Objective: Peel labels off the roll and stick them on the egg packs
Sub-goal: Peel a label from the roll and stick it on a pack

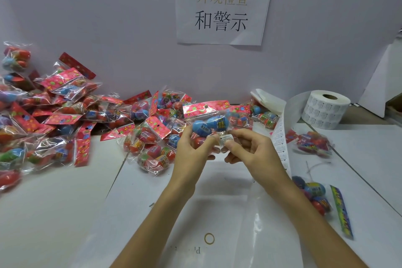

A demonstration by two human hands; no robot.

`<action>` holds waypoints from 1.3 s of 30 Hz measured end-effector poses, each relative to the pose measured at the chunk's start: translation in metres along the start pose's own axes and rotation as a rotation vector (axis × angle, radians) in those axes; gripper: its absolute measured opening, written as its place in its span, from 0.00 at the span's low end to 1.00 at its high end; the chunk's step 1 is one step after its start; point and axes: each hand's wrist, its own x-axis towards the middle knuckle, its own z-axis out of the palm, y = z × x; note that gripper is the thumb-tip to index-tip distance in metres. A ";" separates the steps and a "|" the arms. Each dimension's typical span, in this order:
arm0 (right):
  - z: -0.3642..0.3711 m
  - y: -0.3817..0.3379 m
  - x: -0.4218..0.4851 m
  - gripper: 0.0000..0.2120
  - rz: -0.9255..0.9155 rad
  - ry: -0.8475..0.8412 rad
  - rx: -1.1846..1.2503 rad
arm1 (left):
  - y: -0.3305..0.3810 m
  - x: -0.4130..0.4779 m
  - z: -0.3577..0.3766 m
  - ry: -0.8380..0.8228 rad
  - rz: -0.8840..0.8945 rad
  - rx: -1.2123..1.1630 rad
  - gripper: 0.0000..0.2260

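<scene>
White bench (65, 213) against pale wall, printed sign above. Left hand (191, 150) grips clear plastic egg pack with pink header card (210, 119), held up mid-bench. Right hand (250, 150) fingers (230, 144) pinch small white warning label (225, 139) onto pack. Looks like sticking step. Next probably: smooth it flat, drop pack, peel fresh one off white label roll (326, 109) back right. Big unlabelled-looking pile (65, 111) waits left.

Open tabletop (54, 213) lies nearest; heaped egg packs (65, 115) crowd the left, label roll (326, 111) the right.
</scene>
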 end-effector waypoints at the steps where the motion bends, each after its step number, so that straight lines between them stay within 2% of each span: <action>1: 0.000 0.000 0.000 0.10 0.003 0.008 0.001 | 0.000 -0.001 0.000 -0.019 -0.007 -0.007 0.18; 4: -0.002 0.001 0.002 0.10 0.013 0.024 0.025 | 0.002 -0.003 0.000 -0.079 -0.006 -0.004 0.29; 6: -0.001 0.000 0.001 0.13 0.021 0.018 0.043 | 0.002 -0.003 -0.001 -0.074 -0.009 0.004 0.31; 9: 0.000 -0.001 0.001 0.15 0.020 0.009 0.044 | 0.002 -0.002 -0.002 -0.066 -0.020 0.000 0.31; 15: -0.001 0.002 0.002 0.05 -0.001 0.048 0.031 | 0.003 -0.002 -0.002 -0.107 -0.017 -0.011 0.29; 22: -0.001 0.006 0.002 0.09 -0.011 0.046 -0.038 | 0.002 0.000 -0.003 -0.118 -0.043 -0.027 0.27; 27: 0.000 0.006 0.002 0.08 -0.006 0.052 -0.055 | 0.000 0.002 -0.005 -0.024 -0.041 -0.070 0.16; 29: -0.001 0.006 0.002 0.03 0.005 0.050 -0.072 | 0.000 0.002 -0.009 -0.034 -0.051 -0.089 0.14; 32: -0.002 0.004 0.001 0.12 0.020 0.048 -0.074 | -0.001 0.000 -0.007 -0.067 -0.030 -0.032 0.12; 39: -0.003 0.006 0.003 0.08 0.006 0.099 -0.022 | -0.001 -0.003 -0.002 -0.111 -0.024 0.028 0.12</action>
